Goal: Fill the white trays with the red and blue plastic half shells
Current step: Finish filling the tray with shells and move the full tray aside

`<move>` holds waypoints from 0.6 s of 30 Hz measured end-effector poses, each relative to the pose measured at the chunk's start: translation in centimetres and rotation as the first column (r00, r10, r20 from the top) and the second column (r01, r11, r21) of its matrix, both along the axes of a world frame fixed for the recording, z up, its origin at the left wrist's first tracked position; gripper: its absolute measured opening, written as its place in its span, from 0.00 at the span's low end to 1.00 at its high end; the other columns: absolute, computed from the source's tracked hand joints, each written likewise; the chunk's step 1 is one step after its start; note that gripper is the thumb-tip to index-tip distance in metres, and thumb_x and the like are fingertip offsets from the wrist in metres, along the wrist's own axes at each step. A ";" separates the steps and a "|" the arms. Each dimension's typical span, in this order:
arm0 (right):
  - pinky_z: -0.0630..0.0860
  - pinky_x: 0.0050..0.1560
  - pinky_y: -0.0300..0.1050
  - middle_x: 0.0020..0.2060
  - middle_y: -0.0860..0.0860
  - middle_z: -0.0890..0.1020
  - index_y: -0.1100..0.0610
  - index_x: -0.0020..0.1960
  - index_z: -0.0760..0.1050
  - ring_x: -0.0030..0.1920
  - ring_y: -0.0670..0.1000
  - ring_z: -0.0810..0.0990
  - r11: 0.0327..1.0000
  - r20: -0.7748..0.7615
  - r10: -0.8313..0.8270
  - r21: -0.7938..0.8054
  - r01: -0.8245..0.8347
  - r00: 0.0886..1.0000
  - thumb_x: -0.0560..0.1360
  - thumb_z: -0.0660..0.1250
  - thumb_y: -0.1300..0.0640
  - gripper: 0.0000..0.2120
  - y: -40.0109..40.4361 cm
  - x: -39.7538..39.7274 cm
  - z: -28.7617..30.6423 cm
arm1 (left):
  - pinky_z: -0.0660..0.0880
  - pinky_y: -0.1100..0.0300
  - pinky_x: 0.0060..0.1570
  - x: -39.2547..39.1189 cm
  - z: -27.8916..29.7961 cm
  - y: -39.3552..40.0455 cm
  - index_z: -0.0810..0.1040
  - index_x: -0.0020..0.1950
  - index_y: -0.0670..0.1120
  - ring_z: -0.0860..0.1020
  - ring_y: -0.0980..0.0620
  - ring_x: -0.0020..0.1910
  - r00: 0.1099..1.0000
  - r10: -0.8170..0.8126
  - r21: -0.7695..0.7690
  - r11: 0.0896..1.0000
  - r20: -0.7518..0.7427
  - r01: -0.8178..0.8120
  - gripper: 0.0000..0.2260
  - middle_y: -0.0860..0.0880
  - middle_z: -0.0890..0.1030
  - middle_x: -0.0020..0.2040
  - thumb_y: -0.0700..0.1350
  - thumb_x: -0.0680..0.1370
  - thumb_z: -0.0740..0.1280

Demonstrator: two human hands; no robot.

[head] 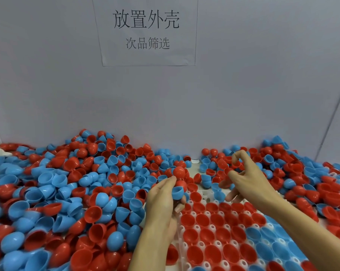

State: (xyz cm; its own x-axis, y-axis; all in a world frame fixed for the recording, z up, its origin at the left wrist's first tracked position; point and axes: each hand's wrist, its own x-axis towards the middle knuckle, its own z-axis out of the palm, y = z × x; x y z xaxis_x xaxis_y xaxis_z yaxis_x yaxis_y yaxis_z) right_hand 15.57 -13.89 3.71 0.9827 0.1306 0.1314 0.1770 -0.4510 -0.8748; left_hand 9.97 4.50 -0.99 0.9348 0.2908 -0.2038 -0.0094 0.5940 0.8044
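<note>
The left hand curls its grip round a blue half shell, red ones stacked above; the right hand pinches a red half shell over the pile (loading is under way); next, seat them in the white tray's empty far sockets.

A paper sign on the wall reads "放置外壳 次品筛选".

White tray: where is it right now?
In the head view, the white tray lies lower right of centre, beneath both hands, hemmed in by loose shells on its left and far sides.
</note>
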 end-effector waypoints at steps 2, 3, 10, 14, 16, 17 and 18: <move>0.76 0.23 0.44 0.37 0.56 0.86 0.46 0.52 0.70 0.27 0.62 0.83 0.999 -0.002 0.028 -0.016 -0.028 1.000 0.80 0.56 0.67 0.16 0.1 -0.2 -0.1 | 0.63 0.65 0.18 -0.1 0.1 0.0 0.78 0.43 0.39 0.71 0.54 0.23 1.000 -0.002 -0.005 1.000 -0.001 0.002 0.08 0.45 0.76 0.30 0.39 0.82 0.66; 0.76 0.23 0.44 0.38 0.56 0.86 0.44 0.53 0.72 0.28 0.61 0.83 0.999 -0.003 0.032 -0.023 -0.032 0.999 0.81 0.55 0.67 0.18 0.2 -0.2 -0.2 | 0.63 0.65 0.18 -0.1 0.1 0.0 0.78 0.43 0.39 0.71 0.54 0.23 1.000 -0.002 -0.006 1.000 -0.003 0.002 0.08 0.45 0.76 0.30 0.39 0.82 0.66; 0.79 0.29 0.39 0.41 0.53 0.85 0.49 0.51 0.78 0.33 0.51 0.86 0.983 0.015 0.055 -0.177 -0.051 0.998 0.80 0.64 0.61 0.08 1.3 0.8 -0.4 | 0.62 0.65 0.18 -0.1 0.2 0.0 0.77 0.41 0.40 0.71 0.54 0.22 1.000 0.006 -0.009 1.000 -0.003 -0.006 0.09 0.45 0.76 0.30 0.39 0.81 0.66; 0.79 0.45 0.37 0.48 0.48 0.84 0.50 0.53 0.83 0.47 0.45 0.82 0.896 0.128 0.057 -0.445 0.006 0.990 0.77 0.68 0.61 0.09 2.1 1.8 -0.4 | 0.62 0.65 0.18 -0.1 0.3 -0.1 0.76 0.41 0.39 0.70 0.54 0.22 1.000 0.007 -0.007 1.000 -0.006 -0.007 0.10 0.45 0.75 0.28 0.39 0.82 0.66; 0.77 0.46 0.34 0.47 0.47 0.83 0.52 0.54 0.84 0.47 0.45 0.81 0.886 0.133 0.062 -0.463 0.006 0.989 0.76 0.70 0.61 0.09 2.4 2.2 -0.4 | 0.63 0.65 0.17 -0.1 0.3 -0.1 0.77 0.43 0.38 0.70 0.54 0.22 1.000 0.011 -0.017 1.000 -0.015 -0.012 0.08 0.45 0.75 0.28 0.39 0.82 0.66; 0.76 0.44 0.33 0.45 0.46 0.83 0.53 0.53 0.84 0.45 0.44 0.81 0.884 0.124 0.062 -0.467 0.003 0.990 0.75 0.71 0.60 0.08 2.6 2.3 -0.5 | 0.63 0.65 0.17 -0.1 0.3 0.0 0.77 0.44 0.38 0.70 0.53 0.22 1.000 0.013 -0.020 1.000 -0.020 -0.014 0.08 0.45 0.76 0.28 0.39 0.82 0.66; 0.77 0.44 0.34 0.43 0.47 0.84 0.54 0.53 0.83 0.43 0.44 0.81 0.879 0.107 0.062 -0.477 -0.003 0.992 0.75 0.72 0.60 0.07 2.7 2.4 -0.6 | 0.63 0.65 0.17 -0.1 0.3 -0.1 0.77 0.44 0.38 0.70 0.53 0.23 1.000 0.014 -0.019 1.000 -0.022 -0.015 0.07 0.45 0.76 0.28 0.39 0.81 0.66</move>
